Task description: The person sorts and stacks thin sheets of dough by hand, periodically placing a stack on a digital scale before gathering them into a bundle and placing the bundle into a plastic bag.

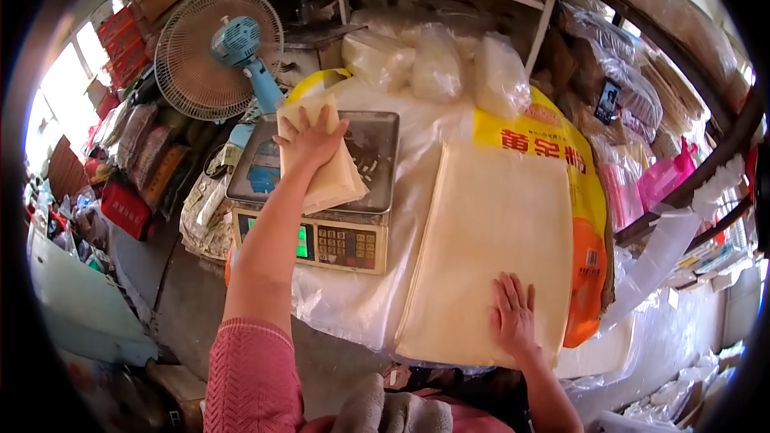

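Note:
My left hand (311,141) lies with spread fingers on top of a folded stack of cream sheets (335,183). That stack rests on the metal pan (377,152) of a digital scale (350,248) with a lit green display and a keypad. Small pale scraps lie on the pan beside it. To the right is a large flat pile of cream sheets (489,224); I cannot tell whether they are cloth, paper or plastic. On its lower right part my right hand (514,317) rests flat, fingers stretched out, gripping nothing.
White plastic sheeting (413,160) covers the work surface, with a yellow and orange printed sack (591,224) under the pile's right side. Behind stand clear bags of pale material (437,64). A blue fan (241,44) is at the back left, and a dark rack (690,184) at right.

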The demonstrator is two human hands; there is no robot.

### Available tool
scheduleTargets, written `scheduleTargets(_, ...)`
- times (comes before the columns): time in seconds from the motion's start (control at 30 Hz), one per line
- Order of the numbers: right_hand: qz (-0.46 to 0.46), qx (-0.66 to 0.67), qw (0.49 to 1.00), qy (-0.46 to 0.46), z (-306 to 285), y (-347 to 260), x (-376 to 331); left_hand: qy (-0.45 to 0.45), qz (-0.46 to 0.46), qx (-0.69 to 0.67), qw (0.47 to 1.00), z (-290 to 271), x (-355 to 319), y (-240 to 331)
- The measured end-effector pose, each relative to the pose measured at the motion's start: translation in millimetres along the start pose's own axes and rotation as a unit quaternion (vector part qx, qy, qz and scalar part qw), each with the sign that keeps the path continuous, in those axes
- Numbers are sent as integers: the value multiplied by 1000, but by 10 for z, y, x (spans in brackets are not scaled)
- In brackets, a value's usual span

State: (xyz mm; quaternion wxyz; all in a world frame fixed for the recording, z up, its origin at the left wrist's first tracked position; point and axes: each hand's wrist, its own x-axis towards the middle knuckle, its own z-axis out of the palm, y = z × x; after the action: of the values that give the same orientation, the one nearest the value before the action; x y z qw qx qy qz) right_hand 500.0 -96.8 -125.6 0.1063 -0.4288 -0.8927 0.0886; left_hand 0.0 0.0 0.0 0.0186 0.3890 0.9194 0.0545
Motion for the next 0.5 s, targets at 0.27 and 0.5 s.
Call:
scheduleTargets(0.27,-72,85,992,63,-145,-246,146,-37,48,-116,991,-122,1015,-1023)
scheduleTargets(0.5,-190,160,968,-47,-159,-526,-139,291,374,-236,848,113,-1617,126)
